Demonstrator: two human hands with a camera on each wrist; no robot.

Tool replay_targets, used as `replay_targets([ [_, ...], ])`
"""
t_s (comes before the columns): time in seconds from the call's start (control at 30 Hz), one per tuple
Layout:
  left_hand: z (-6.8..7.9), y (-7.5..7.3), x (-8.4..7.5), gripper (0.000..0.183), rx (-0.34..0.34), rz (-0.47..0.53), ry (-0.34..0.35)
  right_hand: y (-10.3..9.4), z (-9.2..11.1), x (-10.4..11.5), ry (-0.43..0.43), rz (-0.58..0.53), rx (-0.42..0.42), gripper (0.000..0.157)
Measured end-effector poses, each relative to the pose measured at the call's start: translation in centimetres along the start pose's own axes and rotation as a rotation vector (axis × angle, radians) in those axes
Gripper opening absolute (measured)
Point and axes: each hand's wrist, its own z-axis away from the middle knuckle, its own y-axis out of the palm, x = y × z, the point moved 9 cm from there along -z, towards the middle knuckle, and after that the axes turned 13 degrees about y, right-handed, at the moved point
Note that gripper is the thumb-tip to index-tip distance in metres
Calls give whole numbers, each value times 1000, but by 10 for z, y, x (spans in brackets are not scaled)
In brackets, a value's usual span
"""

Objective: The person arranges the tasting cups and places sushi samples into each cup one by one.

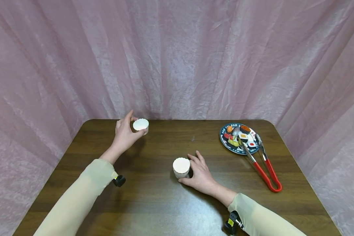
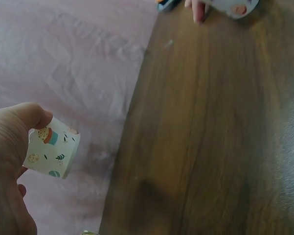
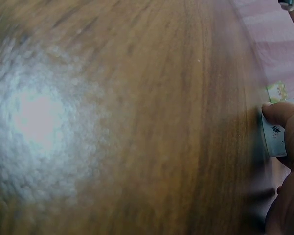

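"Facing us, a pink curtain [image 1: 177, 59] hangs behind the desk [image 1: 153, 209]. What's on the right?"

"We see tongs [image 1: 262, 174] reaching over a plate [image 1: 222, 139]."

"And the grips?"

"We see the left grip [image 1: 125, 132] pinching a white cup [image 1: 141, 125], raised at the far left; the right grip [image 1: 201, 176] pinches a second cup [image 1: 181, 166] near the middle, though we can't tell whether it touches the desk."

"Smallest?"

"Sushi [image 1: 243, 137], on the plate."

Brown wood-grain table [image 1: 165, 141], round plate [image 1: 236, 150] near far right corner, red-handled tongs [image 1: 261, 172] overlapping it
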Motion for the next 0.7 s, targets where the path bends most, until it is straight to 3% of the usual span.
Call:
replay_targets([
  [0.53,-19,29,49,102,74,-74,-130,0,0,-1,19,5,15,68],
  [0.7,-23,36,56,101,100,-115,-135,-1,1,1,8,-8,16,68],
])
